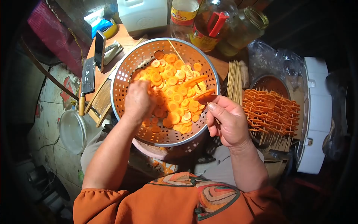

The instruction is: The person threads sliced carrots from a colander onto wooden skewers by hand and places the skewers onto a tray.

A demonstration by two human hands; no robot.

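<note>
A perforated metal colander (126,63) holds a heap of round carrot slices (173,93). My left hand (140,99) reaches down into the left side of the heap, its fingertips hidden and slightly blurred. Over the colander's right rim, my right hand (228,119) is closed in a pinch on a thin bamboo skewer (177,52). Several carrot slices are threaded on that skewer near my thumb and fingers. Its bare end slants up to the left, over the heap.
To the right lie stacked finished carrot skewers (271,112) and a bundle of bare skewers (235,80). Behind the colander stand a white jug (143,16) and glass jars (242,30). A cleaver (88,76) and a propped phone (99,50) are at left; a bucket (72,130) is below.
</note>
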